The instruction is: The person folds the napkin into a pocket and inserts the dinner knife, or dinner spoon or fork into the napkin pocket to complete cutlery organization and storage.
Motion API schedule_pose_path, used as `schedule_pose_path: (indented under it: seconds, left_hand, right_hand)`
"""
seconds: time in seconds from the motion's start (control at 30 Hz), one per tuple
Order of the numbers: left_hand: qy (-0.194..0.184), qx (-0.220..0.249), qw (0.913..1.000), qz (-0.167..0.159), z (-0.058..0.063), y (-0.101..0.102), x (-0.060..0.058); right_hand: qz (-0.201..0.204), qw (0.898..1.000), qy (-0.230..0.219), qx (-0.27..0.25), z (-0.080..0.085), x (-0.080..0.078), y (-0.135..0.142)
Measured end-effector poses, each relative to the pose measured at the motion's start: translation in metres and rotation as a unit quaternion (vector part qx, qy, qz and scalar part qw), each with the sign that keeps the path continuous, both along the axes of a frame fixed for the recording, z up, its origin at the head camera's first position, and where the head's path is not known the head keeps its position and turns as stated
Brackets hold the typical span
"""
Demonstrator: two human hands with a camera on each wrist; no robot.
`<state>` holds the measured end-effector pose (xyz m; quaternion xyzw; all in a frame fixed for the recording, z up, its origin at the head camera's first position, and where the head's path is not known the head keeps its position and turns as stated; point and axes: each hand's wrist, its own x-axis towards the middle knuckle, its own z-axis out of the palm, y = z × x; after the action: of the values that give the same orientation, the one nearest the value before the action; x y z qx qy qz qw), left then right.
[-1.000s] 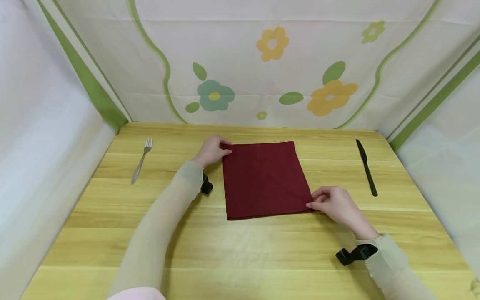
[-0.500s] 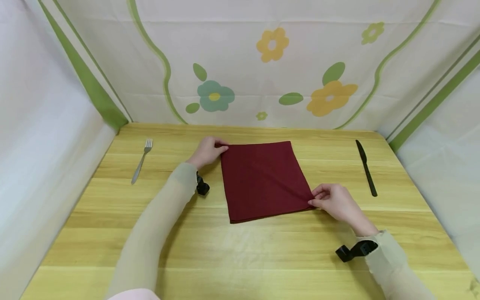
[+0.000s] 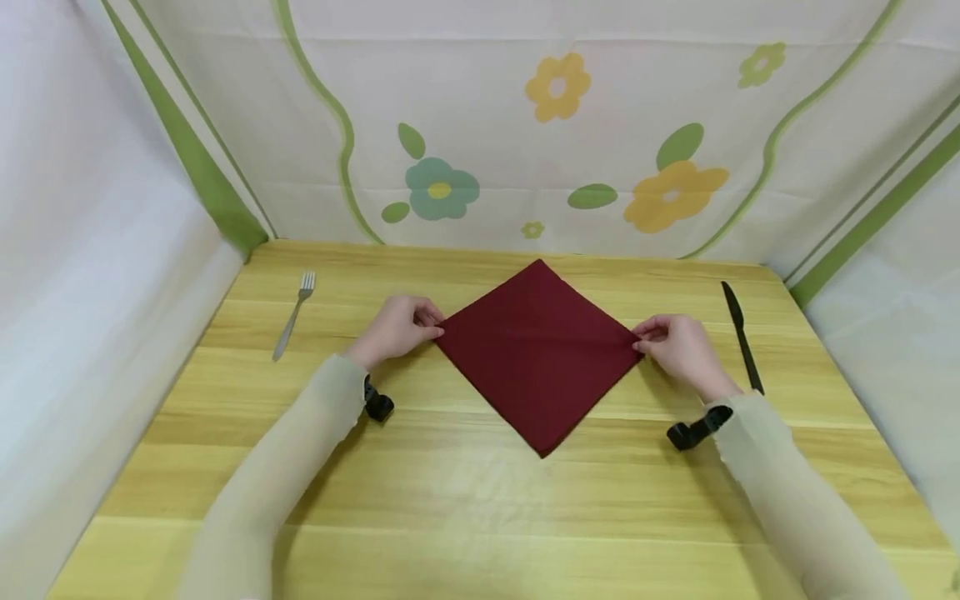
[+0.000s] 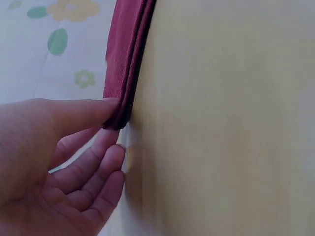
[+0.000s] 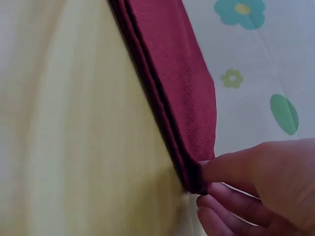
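Observation:
A dark red cloth napkin (image 3: 536, 358), folded into a square of several layers, lies turned like a diamond on the wooden table. My left hand (image 3: 401, 327) pinches its left corner between thumb and fingers. At the opposite corner, my right hand (image 3: 681, 350) pinches the cloth the same way. The left wrist view shows the layered edge of the napkin (image 4: 127, 59) under the left thumb. Stacked folds of the napkin (image 5: 172, 88) also appear in the right wrist view, with the right thumb on top of the corner.
A silver fork (image 3: 295, 317) lies on the left of the wooden table (image 3: 420, 517). On the right lies a black knife (image 3: 741, 333), close to the right hand and wrist. A white curtain (image 3: 480, 100) with printed flowers hangs behind the table's far edge.
The napkin has turned counter-clockwise from a near-square stance to a diamond. My left hand has moved left and nearer; my right hand has moved farther from me. Both kept their corners.

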<state>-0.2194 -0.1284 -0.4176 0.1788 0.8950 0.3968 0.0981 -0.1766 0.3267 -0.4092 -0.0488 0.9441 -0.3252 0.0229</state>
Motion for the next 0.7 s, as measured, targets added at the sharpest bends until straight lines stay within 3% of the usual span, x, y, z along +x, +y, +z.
schedule_pose_path:
  seconds: [0.4,0.7]
  left_hand:
    - [-0.020,-0.011,0.9997,-0.012,0.004,-0.004,0.054]
    - [-0.023,-0.007,0.9995,-0.023,0.005,0.006,0.079]
  right_hand:
    - [-0.028,0.997,0.059,0.028,-0.007,-0.063,-0.023]
    - [-0.043,0.998,0.051,0.022,-0.008,-0.090,-0.042]
